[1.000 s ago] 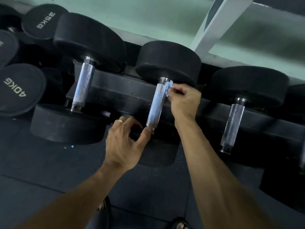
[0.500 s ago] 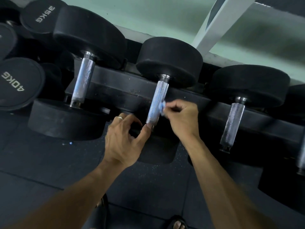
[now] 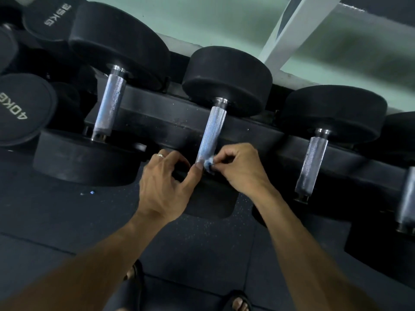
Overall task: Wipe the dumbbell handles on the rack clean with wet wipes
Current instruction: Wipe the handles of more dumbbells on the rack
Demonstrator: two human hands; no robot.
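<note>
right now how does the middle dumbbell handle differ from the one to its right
The middle handle has both hands at its lower end: the right hand pinches a wet wipe against it, and the left hand touches it with the thumb. The right handle is untouched. The middle handle looks brighter and bluish; the right handle looks duller and grey. Both are knurled metal, tilted alike on the rack.

- We saw a dim scene; the brightest area was the pale green wall (image 3: 224, 25) at the top of the frame.
- We noted cool highlights glinting on the knurled metal handles (image 3: 211, 135).
- We lost detail in deep shadow below the rack (image 3: 258, 135).
- We found straight lines bowing toward the edges, and the forearms at the bottom looked soft.
</note>
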